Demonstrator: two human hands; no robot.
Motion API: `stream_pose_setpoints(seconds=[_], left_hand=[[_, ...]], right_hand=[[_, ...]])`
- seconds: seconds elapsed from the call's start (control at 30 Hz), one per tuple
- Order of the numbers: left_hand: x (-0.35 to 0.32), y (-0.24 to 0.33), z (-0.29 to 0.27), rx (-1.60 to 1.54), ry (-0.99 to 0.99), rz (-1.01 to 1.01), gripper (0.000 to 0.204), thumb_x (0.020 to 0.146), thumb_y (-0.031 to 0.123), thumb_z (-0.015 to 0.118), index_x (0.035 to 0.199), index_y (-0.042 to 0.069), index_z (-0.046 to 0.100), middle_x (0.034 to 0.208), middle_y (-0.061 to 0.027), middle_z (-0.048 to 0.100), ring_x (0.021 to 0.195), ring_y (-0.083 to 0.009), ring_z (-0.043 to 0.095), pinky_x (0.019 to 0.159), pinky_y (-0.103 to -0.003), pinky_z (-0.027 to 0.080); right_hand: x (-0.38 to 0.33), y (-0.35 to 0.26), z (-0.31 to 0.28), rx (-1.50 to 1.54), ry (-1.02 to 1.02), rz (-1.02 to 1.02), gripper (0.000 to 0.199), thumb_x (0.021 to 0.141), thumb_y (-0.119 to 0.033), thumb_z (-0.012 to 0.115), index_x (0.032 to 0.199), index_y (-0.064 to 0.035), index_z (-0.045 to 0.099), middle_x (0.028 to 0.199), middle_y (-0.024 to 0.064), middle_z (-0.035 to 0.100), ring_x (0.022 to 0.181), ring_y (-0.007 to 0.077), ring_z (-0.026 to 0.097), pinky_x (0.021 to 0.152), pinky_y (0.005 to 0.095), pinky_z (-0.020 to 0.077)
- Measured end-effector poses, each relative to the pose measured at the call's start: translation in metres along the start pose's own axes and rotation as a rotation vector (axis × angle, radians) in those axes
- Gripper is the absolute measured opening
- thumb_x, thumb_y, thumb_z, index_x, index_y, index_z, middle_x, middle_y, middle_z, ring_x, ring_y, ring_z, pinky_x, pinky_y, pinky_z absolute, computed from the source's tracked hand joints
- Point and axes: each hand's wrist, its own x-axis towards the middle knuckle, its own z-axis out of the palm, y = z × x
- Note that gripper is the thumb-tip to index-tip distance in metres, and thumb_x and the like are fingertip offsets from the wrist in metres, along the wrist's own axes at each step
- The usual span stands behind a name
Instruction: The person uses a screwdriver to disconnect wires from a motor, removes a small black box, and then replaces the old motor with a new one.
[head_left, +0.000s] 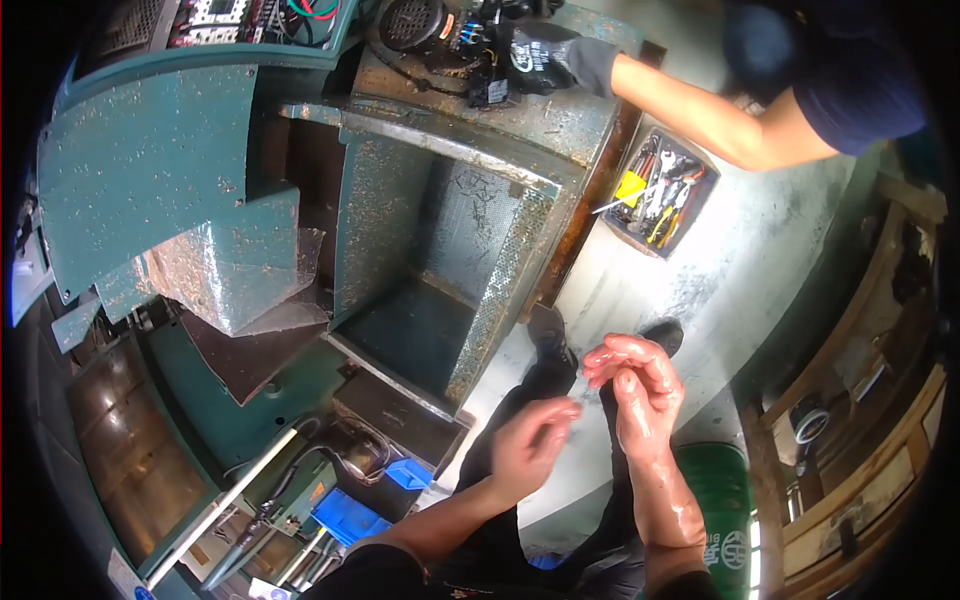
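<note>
My left hand (pixel 528 446) and my right hand (pixel 636 385) are raised in front of me, close together above my dark trousers and shoes (pixel 551 337). Both look wet and shiny, the right one up to the forearm. The left hand's fingers are pinched toward the right hand's fingertips; whether something small sits between them I cannot tell. The right hand's fingers are curled and loosely apart, holding nothing visible. A green metal machine (pixel 420 230) with an open, chip-covered housing stands right ahead of me.
A co-worker's gloved hand (pixel 548 58) reaches onto the machine's top among cables and parts. A tray of hand tools (pixel 658 195) lies on the pale concrete floor. Blue bins (pixel 350 515) sit low left, a green drum (pixel 722 500) near my right forearm, wooden shelving (pixel 860 420) at right.
</note>
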Motion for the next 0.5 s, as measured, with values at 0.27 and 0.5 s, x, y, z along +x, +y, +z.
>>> stream_pose_setpoints(seconds=[0.27,0.5], left_hand=[[0.041,0.028,-0.044,0.009,0.345,0.636,0.03,0.093,0.01,0.053,0.118,-0.003,0.045,0.094,-0.0229,0.066,0.079,-0.0301,0.068,0.073,-0.036,0.055],[0.073,0.035,-0.106,0.231,0.373,0.743,0.032,0.095,0.017,0.051,0.119,-0.004,0.046,0.092,-0.0209,0.062,0.076,-0.0294,0.065,0.07,-0.037,0.055]], right_hand=[[0.037,-0.004,-0.012,-0.164,-0.126,-0.17,0.026,0.095,-0.014,0.057,0.114,0.0045,0.057,0.092,0.0151,0.065,0.077,0.0182,0.062,0.07,0.0293,0.051],[0.061,-0.012,-0.033,-0.331,-0.081,-0.184,0.026,0.096,-0.018,0.059,0.112,0.0027,0.058,0.09,0.0129,0.065,0.077,0.0173,0.062,0.068,0.0291,0.0507]])
